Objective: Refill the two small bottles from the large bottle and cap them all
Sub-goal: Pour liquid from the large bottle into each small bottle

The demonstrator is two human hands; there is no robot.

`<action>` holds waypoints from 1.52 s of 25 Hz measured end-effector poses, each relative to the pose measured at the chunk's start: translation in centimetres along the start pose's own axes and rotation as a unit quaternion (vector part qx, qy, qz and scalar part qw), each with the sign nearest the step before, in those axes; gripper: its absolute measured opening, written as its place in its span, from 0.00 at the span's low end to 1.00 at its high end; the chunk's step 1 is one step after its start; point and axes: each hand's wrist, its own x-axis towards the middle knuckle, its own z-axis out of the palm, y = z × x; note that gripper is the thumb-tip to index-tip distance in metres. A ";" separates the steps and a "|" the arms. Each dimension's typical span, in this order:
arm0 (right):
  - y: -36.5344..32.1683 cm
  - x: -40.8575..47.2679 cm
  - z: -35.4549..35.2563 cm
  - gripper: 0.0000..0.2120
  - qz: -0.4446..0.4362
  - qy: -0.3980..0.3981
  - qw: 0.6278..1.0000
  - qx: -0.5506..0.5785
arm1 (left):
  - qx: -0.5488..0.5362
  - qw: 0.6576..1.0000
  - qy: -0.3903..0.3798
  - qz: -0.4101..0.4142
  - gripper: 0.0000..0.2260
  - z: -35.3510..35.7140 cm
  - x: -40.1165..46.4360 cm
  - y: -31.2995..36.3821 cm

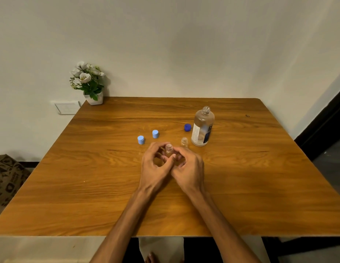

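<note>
Both the left hand [155,164] and right hand [186,165] curl their grip round one uncapped small bottle [169,149] on the tabletop [241,177], apparently steadying it; next, the open large bottle [202,128] at far right needs lifting to pour.

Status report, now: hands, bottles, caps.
Left hand and right hand both curled round one small bottle, uncapped. Second small bottle and large bottle open, upright. Three caps loose on table. Nothing blocking.
</note>
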 end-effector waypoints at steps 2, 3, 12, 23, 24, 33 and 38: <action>0.7 0.0 -0.2 0.18 0.005 -0.010 1.000 -0.005 | 0.006 1.000 0.002 -0.004 0.13 0.5 0.0 -0.3; 0.9 -0.1 -0.2 0.18 0.008 -0.018 1.000 -0.003 | 0.001 1.000 0.006 -0.008 0.12 0.7 0.0 -0.5; 2.4 2.4 -6.7 0.23 0.126 0.079 0.986 0.073 | -0.016 0.996 0.089 -0.011 0.12 0.7 0.9 -1.5; 6.5 9.1 -4.2 0.39 0.147 0.057 0.986 0.052 | -0.004 0.997 0.077 0.004 0.14 1.2 1.4 -2.1; 6.3 9.0 -4.4 0.38 0.140 0.066 0.986 0.058 | -0.003 0.997 0.078 0.006 0.14 1.2 1.3 -2.2; 3.6 5.0 -9.8 0.40 -0.036 0.073 0.995 -0.064 | 0.002 0.993 0.081 0.088 0.15 1.2 -0.1 -0.9; 2.0 2.5 -10.1 0.40 -0.092 0.008 0.986 -0.137 | -0.026 0.992 0.090 0.080 0.17 1.4 -1.8 -0.3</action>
